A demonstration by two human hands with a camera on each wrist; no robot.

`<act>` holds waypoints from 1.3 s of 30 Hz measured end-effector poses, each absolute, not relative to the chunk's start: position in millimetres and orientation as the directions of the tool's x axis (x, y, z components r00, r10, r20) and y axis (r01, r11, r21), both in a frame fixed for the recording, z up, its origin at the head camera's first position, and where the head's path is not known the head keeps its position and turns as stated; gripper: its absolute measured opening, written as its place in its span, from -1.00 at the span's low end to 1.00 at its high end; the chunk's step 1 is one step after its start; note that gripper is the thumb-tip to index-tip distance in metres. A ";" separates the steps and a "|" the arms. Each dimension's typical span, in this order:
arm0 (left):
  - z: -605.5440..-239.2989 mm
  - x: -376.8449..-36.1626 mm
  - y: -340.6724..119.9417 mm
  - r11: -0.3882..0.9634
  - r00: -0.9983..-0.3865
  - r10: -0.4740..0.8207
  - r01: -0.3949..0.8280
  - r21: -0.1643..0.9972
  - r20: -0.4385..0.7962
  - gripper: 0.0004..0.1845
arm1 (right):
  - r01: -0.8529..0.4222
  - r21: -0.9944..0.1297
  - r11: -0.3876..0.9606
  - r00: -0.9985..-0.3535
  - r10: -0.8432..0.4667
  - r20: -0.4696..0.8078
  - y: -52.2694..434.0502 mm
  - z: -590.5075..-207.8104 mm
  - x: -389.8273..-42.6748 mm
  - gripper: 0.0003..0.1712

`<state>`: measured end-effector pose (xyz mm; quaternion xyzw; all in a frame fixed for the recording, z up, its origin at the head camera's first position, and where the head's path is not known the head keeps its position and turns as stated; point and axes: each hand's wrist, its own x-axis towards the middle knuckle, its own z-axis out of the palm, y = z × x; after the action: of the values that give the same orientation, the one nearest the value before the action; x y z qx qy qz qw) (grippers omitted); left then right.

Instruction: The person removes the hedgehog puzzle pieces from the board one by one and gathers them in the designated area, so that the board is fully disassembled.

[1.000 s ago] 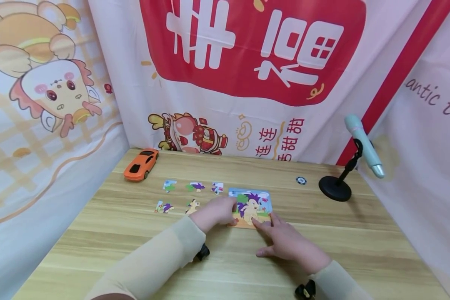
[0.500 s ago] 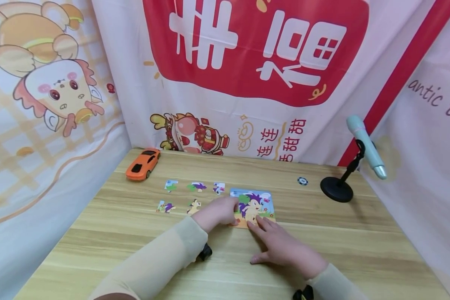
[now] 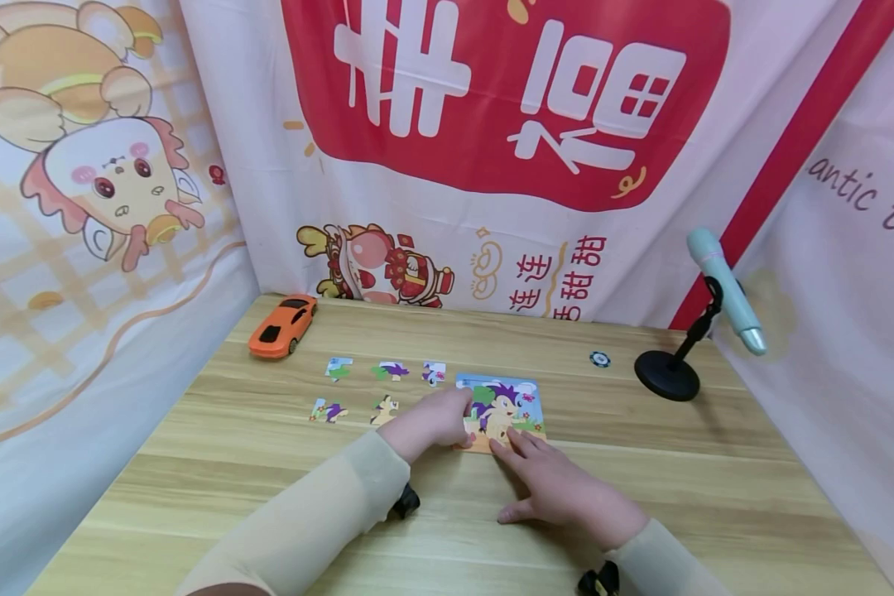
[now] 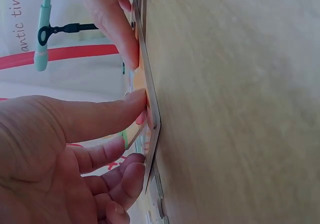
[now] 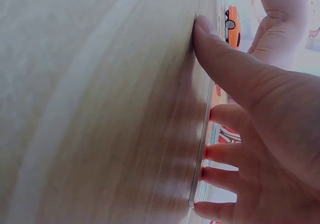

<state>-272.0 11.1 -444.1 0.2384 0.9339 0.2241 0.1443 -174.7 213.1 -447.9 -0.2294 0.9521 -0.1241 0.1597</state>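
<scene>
A square picture puzzle board [image 3: 508, 407] with a purple-haired cartoon animal lies flat on the wooden table [image 3: 715, 480]. My left hand [image 3: 430, 419] sits at its left side, thumb and curled fingers [image 4: 134, 168] pinching at the board's edge [image 4: 151, 115]; whether a piece is between them is unclear. My right hand [image 3: 559, 488] lies flat in front of the board, straight fingers [image 5: 222, 115] pressing its near edge [image 5: 199, 176], thumb [image 5: 207, 31] on the table. Several loose puzzle pieces [image 3: 391, 371] lie in two rows left of the board.
An orange toy car [image 3: 281, 325] stands at the back left. A small black chip [image 3: 599, 358] and a mint microphone [image 3: 723, 290] on a black round stand [image 3: 666, 374] are at the back right. Printed cloth walls close in three sides.
My right hand slid a little left along the board's near edge. The left hand and the board stayed where they were.
</scene>
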 end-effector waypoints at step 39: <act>-435.1 -250.9 -218.5 0.753 -0.844 0.397 0.074 0.653 -0.362 -0.91 | -0.395 -0.299 0.869 -0.845 -0.471 -0.253 212.6 -451.4 -173.0 0.11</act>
<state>-250.9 -218.5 -435.1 0.1305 0.9031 0.3261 0.2473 -173.0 212.6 -451.4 -0.2272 0.9531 -0.1185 0.1611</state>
